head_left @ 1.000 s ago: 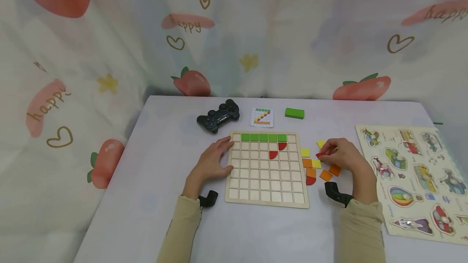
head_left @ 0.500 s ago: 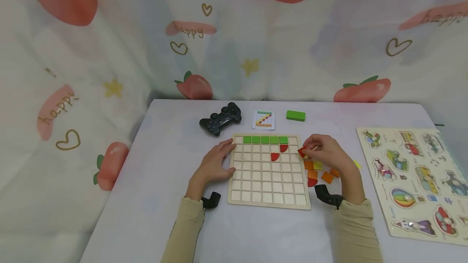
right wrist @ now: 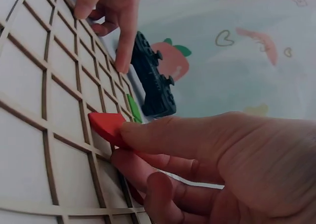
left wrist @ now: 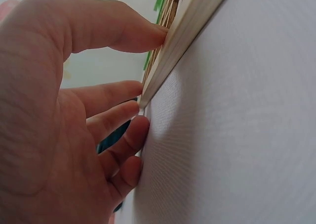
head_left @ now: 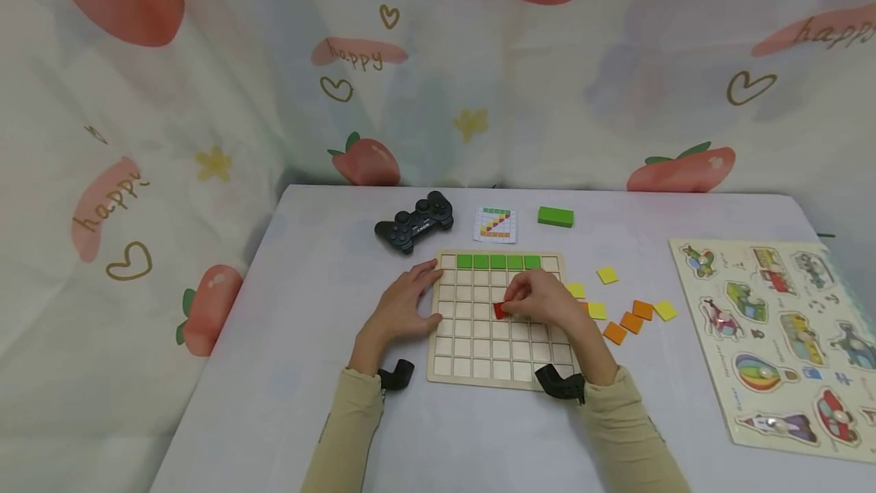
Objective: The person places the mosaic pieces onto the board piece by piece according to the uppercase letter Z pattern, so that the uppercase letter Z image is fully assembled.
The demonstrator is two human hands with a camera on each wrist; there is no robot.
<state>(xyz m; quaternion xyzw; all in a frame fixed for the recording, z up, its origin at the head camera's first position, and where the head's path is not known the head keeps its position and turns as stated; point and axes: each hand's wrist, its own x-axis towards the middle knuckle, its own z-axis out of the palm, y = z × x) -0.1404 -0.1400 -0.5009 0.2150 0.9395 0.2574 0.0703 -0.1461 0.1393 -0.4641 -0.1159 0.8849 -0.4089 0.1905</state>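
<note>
Red tile [right wrist: 104, 125] is clamped in right grip [head_left: 541, 300]; square to board [head_left: 462, 367], lower flat. Left grip [head_left: 399, 309], apart, touches board.

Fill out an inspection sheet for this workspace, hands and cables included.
Surface: pale table.
Job's things: grid board, five green tiles in its far row; red piece; yellow tiles and orange tiles to the board's right; pattern card beyond it.
Clutter: game controller, green block, picture puzzle board.
Hands: left hand touches the board's left edge; right hand pinches the red piece over the board.
Cables: nothing seen on table.
Surroundings: patterned curtain behind and at left.
</note>
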